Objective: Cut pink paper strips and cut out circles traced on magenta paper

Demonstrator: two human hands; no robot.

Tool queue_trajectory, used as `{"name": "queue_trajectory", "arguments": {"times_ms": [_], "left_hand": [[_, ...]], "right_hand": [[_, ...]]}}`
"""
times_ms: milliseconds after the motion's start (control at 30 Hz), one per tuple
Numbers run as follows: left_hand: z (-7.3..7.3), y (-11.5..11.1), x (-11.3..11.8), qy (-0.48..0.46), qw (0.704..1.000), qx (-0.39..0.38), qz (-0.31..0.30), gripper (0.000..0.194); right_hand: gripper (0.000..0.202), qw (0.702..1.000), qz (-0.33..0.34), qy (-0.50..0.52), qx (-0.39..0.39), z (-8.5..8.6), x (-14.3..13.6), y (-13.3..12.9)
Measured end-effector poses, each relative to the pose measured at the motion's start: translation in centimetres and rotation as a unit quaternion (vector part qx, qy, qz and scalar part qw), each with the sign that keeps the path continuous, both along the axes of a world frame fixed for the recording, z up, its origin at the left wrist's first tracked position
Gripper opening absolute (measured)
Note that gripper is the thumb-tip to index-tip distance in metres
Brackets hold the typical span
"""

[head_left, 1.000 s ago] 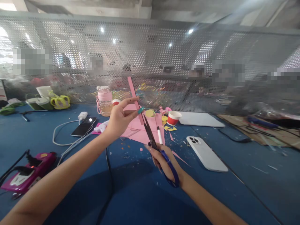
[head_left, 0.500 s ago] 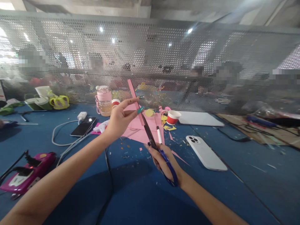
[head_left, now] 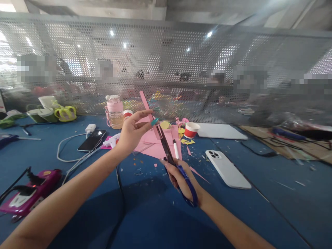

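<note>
Between its fingertips, my left hand pinches a narrow pink paper strip, held up at a slant above the table. My right hand grips blue-handled scissors. The dark blades point up and away, their tips at the lower part of the strip, just under my left fingers. Whether the blades touch the paper I cannot tell. Beneath and behind lie sheets of pink paper, with a white marker on their right edge and a yellow paper disc farther back.
A red and white paper cup and a white phone are on the right. Leftward are a pink-lidded bottle, a black phone, a white glue gun and a magenta power strip with cables. A perforated metal screen stands behind.
The pink strip has dipped slightly with my left hand, its top end now lower. The scissors have shifted a little, their blades seeming slightly farther apart. Other things on the table look unchanged.
</note>
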State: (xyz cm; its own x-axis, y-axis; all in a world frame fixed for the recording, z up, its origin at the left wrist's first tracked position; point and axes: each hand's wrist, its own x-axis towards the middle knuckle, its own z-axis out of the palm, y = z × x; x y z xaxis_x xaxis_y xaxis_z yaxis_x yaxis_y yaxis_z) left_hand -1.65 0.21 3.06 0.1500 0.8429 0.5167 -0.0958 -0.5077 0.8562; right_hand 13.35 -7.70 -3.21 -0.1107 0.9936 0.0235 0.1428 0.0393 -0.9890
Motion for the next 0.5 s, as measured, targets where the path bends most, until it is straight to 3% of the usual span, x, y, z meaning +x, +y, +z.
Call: {"name": "queue_trajectory", "arguments": {"times_ms": [200, 500], "left_hand": [[-0.04, 0.49, -0.35, -0.046, 0.998, -0.009, 0.050, 0.033], [0.17, 0.60, -0.57, -0.056, 0.997, -0.027, 0.055, 0.031]], "right_hand": [[0.039, 1.000, 0.000, 0.021, -0.021, -0.06, -0.17, 0.06], [0.041, 0.999, -0.013, 0.028, -0.028, 0.00, -0.29, 0.08]]}}
